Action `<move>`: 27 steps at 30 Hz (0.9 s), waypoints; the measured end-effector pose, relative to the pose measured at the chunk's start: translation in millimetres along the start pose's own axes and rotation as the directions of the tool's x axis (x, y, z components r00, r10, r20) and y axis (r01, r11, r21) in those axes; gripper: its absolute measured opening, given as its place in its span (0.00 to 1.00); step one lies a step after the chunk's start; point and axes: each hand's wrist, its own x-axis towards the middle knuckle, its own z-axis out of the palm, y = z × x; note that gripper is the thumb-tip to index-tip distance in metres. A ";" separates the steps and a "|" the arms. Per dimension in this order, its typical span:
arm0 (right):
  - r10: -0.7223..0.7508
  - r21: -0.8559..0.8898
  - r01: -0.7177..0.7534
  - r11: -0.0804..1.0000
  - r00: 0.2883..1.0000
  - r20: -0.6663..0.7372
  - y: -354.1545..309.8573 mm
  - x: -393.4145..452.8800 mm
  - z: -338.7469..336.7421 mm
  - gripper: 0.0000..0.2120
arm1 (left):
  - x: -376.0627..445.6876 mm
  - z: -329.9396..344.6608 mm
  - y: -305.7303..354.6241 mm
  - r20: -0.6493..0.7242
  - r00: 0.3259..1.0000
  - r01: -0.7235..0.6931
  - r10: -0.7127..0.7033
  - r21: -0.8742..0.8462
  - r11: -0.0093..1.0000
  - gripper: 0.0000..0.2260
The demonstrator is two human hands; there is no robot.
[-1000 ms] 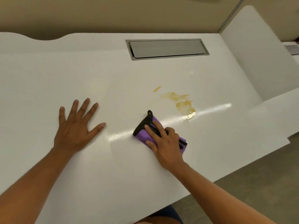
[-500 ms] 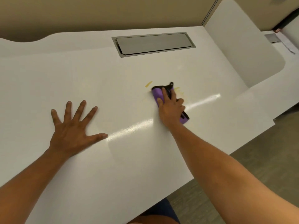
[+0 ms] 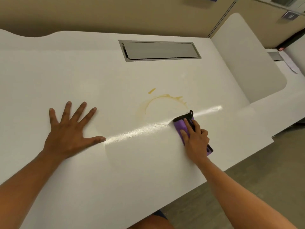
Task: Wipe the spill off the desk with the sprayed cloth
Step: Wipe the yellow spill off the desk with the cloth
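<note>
Head view, looking down on a white desk (image 3: pixel 148 162). At far left, left forearm coming in from the bottom corner. Left hand (image 3: pixel 69 134) flat on the desk, palm down, fingers (image 3: pixel 82 111) spread wide, thumb stretched out to the right, holding nothing. Right of the thumb tip, a bright streak of reflected light (image 3: pixel 140 130) running diagonally up toward the right across the surface.

Farther from the person, near centre, the spill (image 3: pixel 162 100): a thin yellowish-brown arc, smeared, with a small separate dash at its upper left and a faint pale haze down its left side. Inside the arc, bare desk with only a slight sheen. Behind it, at the far edge, a grey rectangular hatch (image 3: pixel 159 50) set flush in the desk, lid closed.

Right of the spill and nearer the person, the purple cloth (image 3: pixel 181 125) with black trim, a small black loop sticking up at its far corner. Lying flat on the desk, just clear of the arc's right end, not covering it. Right hand (image 3: pixel 195 140) pressed down on top of the cloth, fingers laid flat along it, not curled round it; thumb side toward the left. Cloth edge showing again beneath the heel of the hand.

At far right, a white rounded divider panel (image 3: pixel 247 63) standing at the desk's end, another white surface beyond it.
</note>
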 end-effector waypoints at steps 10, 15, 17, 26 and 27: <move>-0.147 0.042 0.147 0.988 0.989 0.003 -125.5 122.8 -5.8 0.26 | -0.1 1.5 1.8 -0.007 0.999 0.038 -0.038 -0.023 0.999 0.51; -0.484 0.064 0.481 0.874 0.874 0.047 -130.1 28.4 2.5 0.25 | 1.0 1.3 0.8 -0.013 1.000 0.028 -0.029 -0.024 0.999 0.52; -0.568 0.075 0.564 0.823 0.821 0.065 -101.5 -11.1 4.7 0.25 | 0.6 0.6 1.7 -0.006 0.999 0.032 -0.032 -0.020 0.999 0.52; -0.183 0.031 0.183 0.983 0.983 0.002 -86.4 122.7 -14.7 0.26 | -0.4 -3.1 4.0 0.006 0.999 0.042 -0.042 -0.017 0.999 0.53; -0.172 0.044 0.172 0.984 0.985 0.013 -105.2 138.5 -17.0 0.26 | -0.4 -2.4 3.7 0.003 0.999 0.042 -0.042 -0.020 0.999 0.54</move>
